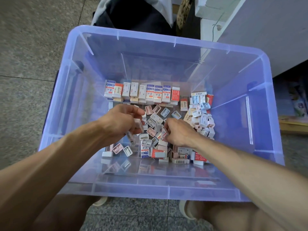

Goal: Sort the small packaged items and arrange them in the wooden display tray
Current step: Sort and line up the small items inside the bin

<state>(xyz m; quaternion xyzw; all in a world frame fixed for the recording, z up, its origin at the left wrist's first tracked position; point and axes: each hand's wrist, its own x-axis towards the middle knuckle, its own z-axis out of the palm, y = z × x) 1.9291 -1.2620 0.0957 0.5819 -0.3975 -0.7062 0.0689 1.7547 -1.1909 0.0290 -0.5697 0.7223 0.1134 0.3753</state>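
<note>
Both my hands reach down into a translucent blue plastic bin [166, 192]. My left hand [120, 122] grips several small packaged erasers [139, 125], curled round them. My right hand [178, 132] pinches one small red-and-white pack [164, 132] above a loose heap of small packs and little pink, blue and white sharpeners [153, 124]. Along the far side of the bin floor stands a neat row of upright eraser packs [141, 93]. A second loose pile of packs [202, 115] lies at the right. No wooden tray is in view.
The bin stands on a grey speckled floor [25, 64] in front of my knees [225, 217]. A dark bag [133, 12] lies beyond the bin. A white cabinet [266, 30] stands at the upper right, with a low shelf of coloured goods [295, 104] beside it.
</note>
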